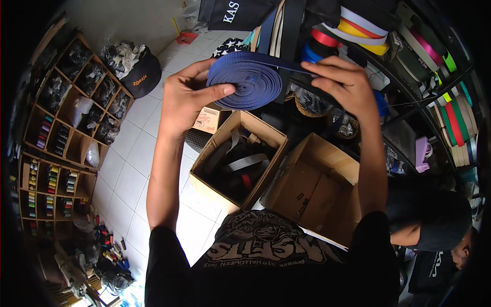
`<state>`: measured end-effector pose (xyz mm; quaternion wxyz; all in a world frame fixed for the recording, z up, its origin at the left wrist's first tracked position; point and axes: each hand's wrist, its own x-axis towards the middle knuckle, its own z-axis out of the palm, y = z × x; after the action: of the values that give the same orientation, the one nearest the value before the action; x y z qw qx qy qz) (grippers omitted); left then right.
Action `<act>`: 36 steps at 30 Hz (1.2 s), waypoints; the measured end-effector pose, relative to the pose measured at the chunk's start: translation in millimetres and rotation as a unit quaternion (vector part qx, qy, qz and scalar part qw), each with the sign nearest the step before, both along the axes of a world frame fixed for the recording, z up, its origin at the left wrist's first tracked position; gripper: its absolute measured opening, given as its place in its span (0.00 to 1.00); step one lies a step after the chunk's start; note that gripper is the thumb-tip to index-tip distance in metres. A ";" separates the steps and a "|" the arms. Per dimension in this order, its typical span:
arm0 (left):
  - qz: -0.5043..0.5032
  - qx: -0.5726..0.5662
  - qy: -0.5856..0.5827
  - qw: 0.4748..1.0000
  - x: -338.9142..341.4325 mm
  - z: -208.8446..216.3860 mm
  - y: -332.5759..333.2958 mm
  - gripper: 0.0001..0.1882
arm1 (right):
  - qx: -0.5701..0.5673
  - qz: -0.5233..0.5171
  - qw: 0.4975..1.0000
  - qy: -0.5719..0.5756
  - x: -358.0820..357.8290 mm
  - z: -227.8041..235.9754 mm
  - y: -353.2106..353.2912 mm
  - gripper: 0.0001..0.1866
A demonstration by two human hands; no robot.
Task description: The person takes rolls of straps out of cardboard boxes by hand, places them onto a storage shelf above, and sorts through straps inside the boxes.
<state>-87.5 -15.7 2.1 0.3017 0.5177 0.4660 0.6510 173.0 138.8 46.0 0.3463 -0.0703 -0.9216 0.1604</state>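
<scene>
Floor (123, 146): white tile | wooden cubbies (76, 146): left | hands (183, 96) (350, 84): both pinching rolled blue strap (253, 87)

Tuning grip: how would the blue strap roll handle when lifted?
The blue strap roll probably uncoils if the left hand loosens; no tie shows. Its tail, pinched by the right hand, is likely bendy, given the tight winding. On edge, its round shape might roll.

On our left we see a wooden cubbyhole shelf (79, 149) with multicoloured thread spools (52, 179), a black bag (147, 69) of crumpled material (129, 57) and a red dustpan (187, 38) on white floor tiles (134, 156); on our right, ribbon rolls (453, 124) and a lilac tape dispenser (421, 156).
</scene>
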 end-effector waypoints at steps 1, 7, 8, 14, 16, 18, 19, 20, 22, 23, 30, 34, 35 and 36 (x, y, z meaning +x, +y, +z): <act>0.017 0.011 -0.055 0.998 4.2 0.5 0.7 0.25 | -0.020 -0.003 0.999 0.025 -5.8 -13.7 -4.7 0.16; -0.044 0.055 -0.364 0.929 56.0 -18.8 27.3 0.18 | -0.214 -0.062 0.944 0.244 -58.7 -81.9 -54.8 0.30; -0.040 0.057 -0.373 0.925 68.6 -22.2 30.5 0.18 | -0.255 -0.070 0.927 0.265 -63.3 -85.0 -59.5 0.31; -0.072 -0.045 -0.217 0.972 65.3 -24.2 16.4 0.20 | -0.249 -0.054 0.942 0.220 -35.4 -83.1 -59.6 0.26; -0.086 -0.030 -0.126 0.988 51.0 -28.5 20.8 0.20 | -0.247 -0.007 0.959 0.137 -21.5 -79.1 -58.8 0.25; -0.086 -0.068 -0.112 0.988 59.7 -24.1 26.5 0.20 | -0.267 -0.002 0.960 0.088 -14.3 -69.7 -63.0 0.25; -0.079 -0.102 -0.097 0.987 65.4 -23.1 27.7 0.19 | -0.285 0.012 0.958 0.038 -12.0 -67.2 -64.1 0.26; -0.058 -0.086 -0.126 0.987 73.5 -22.5 32.1 0.18 | -0.250 -0.003 0.965 0.080 -10.5 -72.7 -59.6 0.27; -0.041 -0.061 -0.191 0.979 90.5 -27.3 41.7 0.17 | -0.241 -0.049 0.962 0.122 -7.9 -82.7 -57.9 0.27; -0.013 -0.036 -0.257 0.966 95.8 -31.7 45.2 0.17 | -0.233 -0.086 0.955 0.160 -7.7 -86.6 -58.7 0.26; -0.063 -0.054 -0.391 0.917 122.3 -52.1 72.8 0.19 | -0.334 -0.164 0.885 0.280 -5.5 -113.1 -61.8 0.30; -0.076 -0.084 -0.209 0.971 121.4 -38.0 68.8 0.19 | -0.318 -0.122 0.924 0.173 33.5 -100.9 -49.9 0.28; -0.076 -0.085 -0.209 0.971 125.0 -41.0 71.8 0.19 | -0.315 -0.099 0.935 0.133 37.5 -98.0 -47.8 0.28; -0.059 -0.069 -0.241 0.966 130.6 -48.0 78.0 0.19 | -0.291 -0.109 0.938 0.153 39.1 -95.5 -46.3 0.28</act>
<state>43.1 62.3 -45.9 0.4778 0.3505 0.3919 0.7038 212.0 92.5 -49.5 0.4628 -0.2427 -0.7573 0.3918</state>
